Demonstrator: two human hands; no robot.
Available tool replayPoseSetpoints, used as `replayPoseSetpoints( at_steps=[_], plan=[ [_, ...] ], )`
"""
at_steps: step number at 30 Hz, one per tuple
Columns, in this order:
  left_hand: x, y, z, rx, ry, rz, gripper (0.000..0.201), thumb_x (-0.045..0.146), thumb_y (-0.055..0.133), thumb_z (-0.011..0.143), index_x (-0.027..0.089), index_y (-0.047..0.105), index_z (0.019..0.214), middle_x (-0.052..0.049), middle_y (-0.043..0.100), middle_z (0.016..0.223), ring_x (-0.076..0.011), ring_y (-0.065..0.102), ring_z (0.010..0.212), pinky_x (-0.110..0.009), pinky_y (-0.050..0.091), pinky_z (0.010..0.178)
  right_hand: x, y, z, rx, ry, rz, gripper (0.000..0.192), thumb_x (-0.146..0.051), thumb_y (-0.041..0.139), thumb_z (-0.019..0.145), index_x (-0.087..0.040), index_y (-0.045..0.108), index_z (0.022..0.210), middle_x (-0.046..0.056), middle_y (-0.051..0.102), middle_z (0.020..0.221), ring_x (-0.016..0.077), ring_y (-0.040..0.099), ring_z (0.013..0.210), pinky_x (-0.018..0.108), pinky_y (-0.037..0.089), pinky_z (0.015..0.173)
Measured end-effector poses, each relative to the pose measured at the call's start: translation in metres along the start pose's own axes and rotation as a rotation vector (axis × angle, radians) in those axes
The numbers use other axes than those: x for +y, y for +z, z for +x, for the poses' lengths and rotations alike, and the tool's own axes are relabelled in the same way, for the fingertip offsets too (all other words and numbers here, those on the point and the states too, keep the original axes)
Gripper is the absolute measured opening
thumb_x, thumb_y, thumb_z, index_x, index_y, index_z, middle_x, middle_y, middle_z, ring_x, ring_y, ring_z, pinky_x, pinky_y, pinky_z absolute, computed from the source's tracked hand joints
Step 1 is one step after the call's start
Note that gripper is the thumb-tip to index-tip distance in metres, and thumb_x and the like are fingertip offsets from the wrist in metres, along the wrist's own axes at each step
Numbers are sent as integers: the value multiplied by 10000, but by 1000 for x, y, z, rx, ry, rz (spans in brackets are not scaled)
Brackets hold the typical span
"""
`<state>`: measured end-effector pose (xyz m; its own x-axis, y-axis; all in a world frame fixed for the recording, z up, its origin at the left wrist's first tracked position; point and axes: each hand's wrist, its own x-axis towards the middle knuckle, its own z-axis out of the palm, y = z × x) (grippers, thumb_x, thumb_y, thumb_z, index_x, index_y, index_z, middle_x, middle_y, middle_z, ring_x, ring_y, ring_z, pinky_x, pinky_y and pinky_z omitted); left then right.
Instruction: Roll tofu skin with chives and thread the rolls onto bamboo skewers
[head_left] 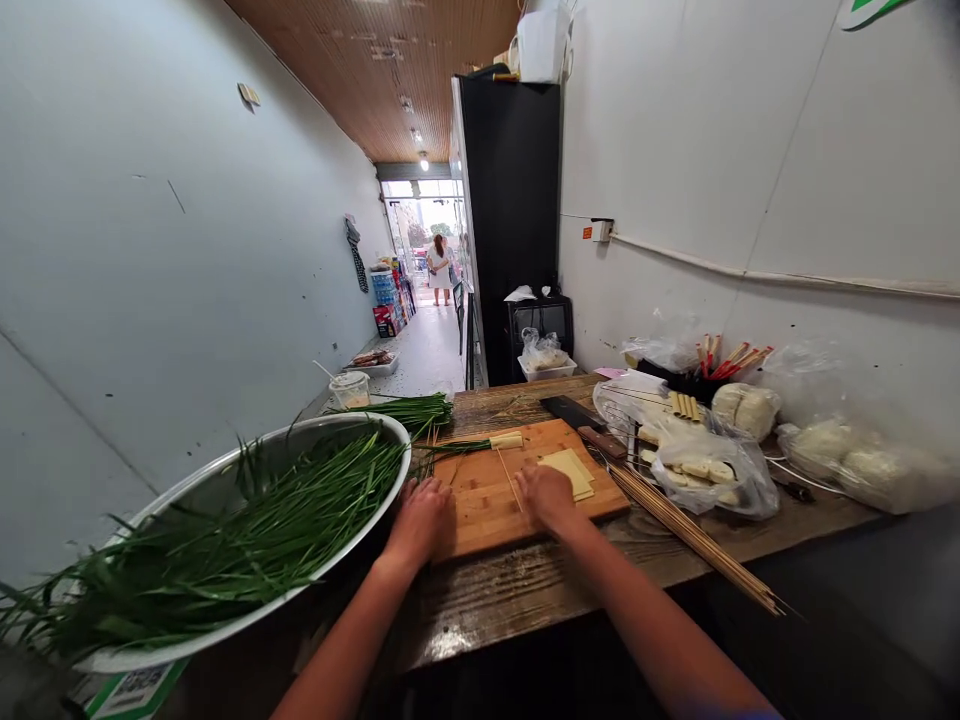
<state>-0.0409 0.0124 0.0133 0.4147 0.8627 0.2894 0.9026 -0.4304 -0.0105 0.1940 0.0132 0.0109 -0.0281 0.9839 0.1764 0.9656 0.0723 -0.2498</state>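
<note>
1 board (480, 505): on wooden table (491, 605).
Left hand (421, 518): half-curled, hold unclear.
Right hand (547, 495): curled by stick (509, 478), hold unclear.
Walls (675, 140): pale.

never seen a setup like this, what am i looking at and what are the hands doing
There is no machine here: these are a person's own bare hands, in one picture from a camera worn on the head. On the wooden table lies a cutting board with pale yellow sheets and a yellow roll. A big bowl of long greens is at left. The left hand is at the board's left edge; the right hand is beside the sheets, at a thin stick. Whether it grips it is unclear.
</note>
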Motion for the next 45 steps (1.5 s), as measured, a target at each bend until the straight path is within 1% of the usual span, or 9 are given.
replayPoseSetpoints(
  at_steps=[5, 9, 18, 26, 31, 36, 39, 42, 45],
  plan=[
    [21, -5, -31, 186, 78, -150, 298, 219, 391, 883, 185, 657, 1012, -101, 620, 1142, -219, 561, 1064, -438, 346, 1009, 89, -24, -15, 1, -307, -19, 254, -197, 592, 774, -172, 644, 1021, 90, 636, 1056, 197, 560, 992, 282, 393, 860],
    [43, 6, -42, 235, 85, -281, 299, 250, 396, 894, 194, 646, 1049, -89, 638, 1115, -212, 579, 1030, -393, 428, 937, 117, -25, -23, -17, -428, 26, 153, -189, 546, 815, -171, 659, 917, 61, 642, 960, 162, 567, 913, 256, 395, 818],
    [103, 23, -9, 35, 59, -198, 383, 180, 367, 899, 186, 462, 1271, -105, 554, 1252, -220, 474, 1185, -463, 256, 1059, 110, -23, -16, -11, -487, -23, 217, -139, 466, 849, -156, 666, 767, 48, 635, 847, 132, 544, 780, 234, 369, 746],
    [119, 35, 27, 36, 131, -273, 284, 148, 371, 902, 156, 555, 1118, -93, 638, 1051, -193, 581, 977, -343, 443, 886, 107, -24, -15, -16, -542, -160, 196, -195, 467, 860, -138, 641, 792, 73, 620, 866, 152, 546, 805, 247, 390, 746],
    [131, 48, 39, 61, 162, -319, 297, 125, 359, 902, 158, 534, 1140, -101, 610, 1108, -189, 550, 1052, -338, 444, 914, 109, -22, -17, -25, -553, -147, 239, -151, 427, 873, -154, 651, 790, 75, 627, 839, 155, 543, 815, 247, 388, 753],
    [133, 43, 30, -9, 232, -271, 416, 80, 424, 839, 182, 477, 1239, -89, 600, 1127, -203, 530, 1087, -356, 409, 963, 115, -13, -15, 78, -499, -32, 272, -164, 393, 882, -155, 647, 784, 69, 638, 810, 154, 553, 792, 244, 384, 740],
    [130, 30, 21, -8, 237, -236, 471, 60, 420, 821, 165, 449, 1279, -101, 610, 1128, -212, 541, 1077, -387, 377, 995, 117, -16, -2, 247, -272, 100, 272, -206, 393, 879, -149, 645, 796, 70, 650, 819, 153, 571, 778, 237, 388, 724],
    [114, 13, 14, 53, 122, -263, 414, 105, 398, 846, 161, 491, 1246, -110, 624, 1124, -215, 564, 1051, -390, 415, 959, 107, -33, 23, 347, -35, 241, 273, -247, 411, 859, -148, 655, 788, 64, 669, 816, 150, 589, 733, 228, 392, 681],
    [85, -7, 8, 181, -69, -342, 375, 176, 378, 873, 175, 525, 1217, -91, 628, 1140, -202, 588, 1030, -349, 469, 906, 79, -55, 49, 342, -16, 307, 295, -281, 413, 860, -148, 666, 786, 50, 676, 774, 144, 593, 694, 219, 388, 651]
  ],
)
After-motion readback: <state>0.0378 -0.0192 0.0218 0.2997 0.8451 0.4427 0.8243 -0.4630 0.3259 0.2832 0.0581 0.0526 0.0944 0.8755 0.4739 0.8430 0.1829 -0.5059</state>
